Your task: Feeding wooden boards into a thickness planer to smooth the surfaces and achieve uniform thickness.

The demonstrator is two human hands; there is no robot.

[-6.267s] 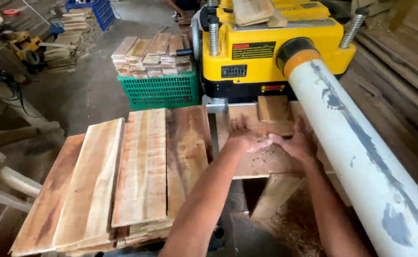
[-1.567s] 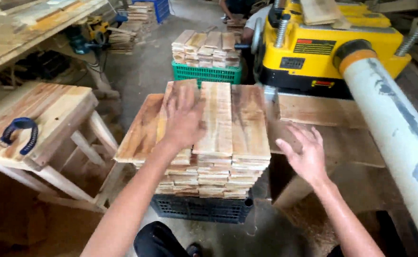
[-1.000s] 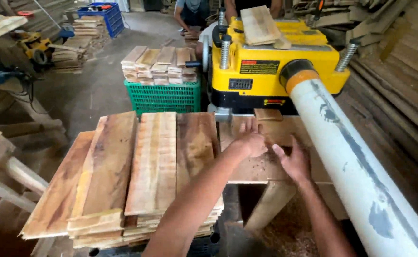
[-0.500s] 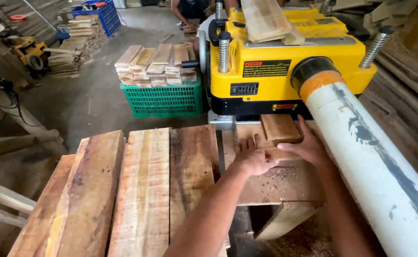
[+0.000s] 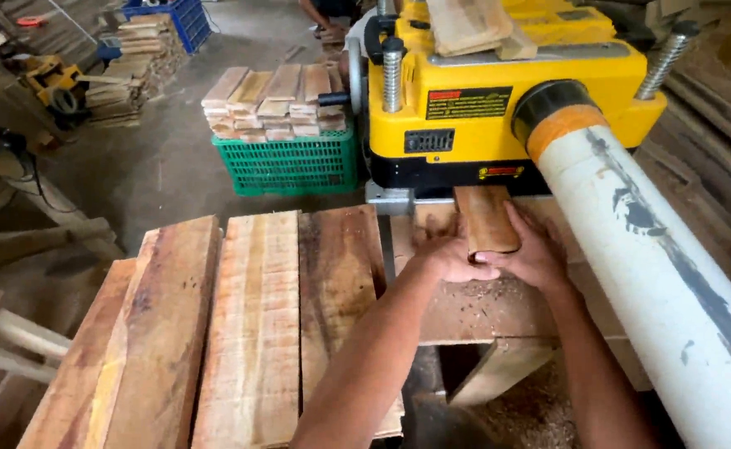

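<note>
Wood is the matter here: a short brown board [image 5: 486, 218] lies on the infeed desk [image 5: 498, 303] with its far end at the mouth of the yellow planer [image 5: 498, 100], the left hand [image 5: 449, 256] and right hand [image 5: 533, 249] pressed flat against its near end, holding it between them. Pushing it well, I judge, means keeping it flat and square, fingers clear of the mouth. A white dust pipe [image 5: 656, 274] crowds the right arm, and stacked planks [image 5: 249, 324] lie just left.
</note>
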